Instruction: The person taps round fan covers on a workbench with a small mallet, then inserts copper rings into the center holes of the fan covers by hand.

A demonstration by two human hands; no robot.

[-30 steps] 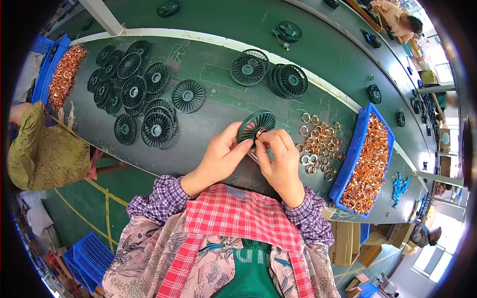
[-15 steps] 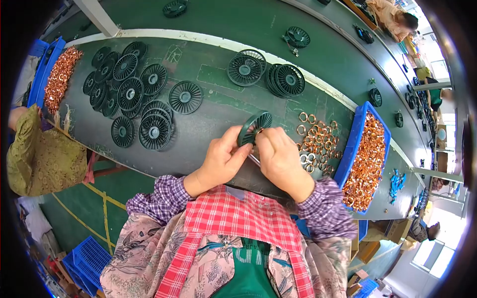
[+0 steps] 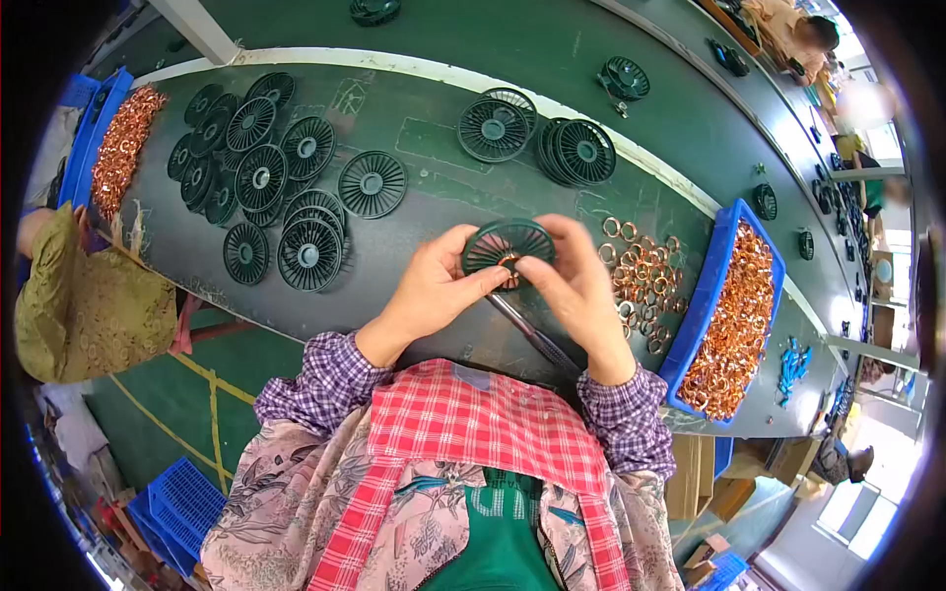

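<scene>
Between my two hands is a dark round slatted cover [image 3: 507, 239], with a copper ring [image 3: 509, 269] at its centre. My left hand [image 3: 429, 293] grips the cover's left edge, thumb near the ring. On the right side my right hand [image 3: 579, 294] holds the same cover, its thumb pressing by the ring. A metal rod with a dark handle [image 3: 532, 333] lies below the cover on the dark table [image 3: 414, 261]. Loose copper rings [image 3: 645, 276] are spread to the right of my right hand. Similar covers [image 3: 261, 177] lie in a cluster on the left.
More covers [image 3: 583, 151] lie near the white strip. A blue tray [image 3: 676, 366] of copper rings stands right, blue pieces [image 3: 793, 364] beyond. Another blue tray [image 3: 81, 163] is far left. A person's olive sleeve [image 3: 59, 286] is at left; another person [image 3: 788, 37] sits at upper right.
The cover has turned from edge-on to facing up more. My right hand has opened out from the centre to the cover's right side. The rod below it now shows more.
</scene>
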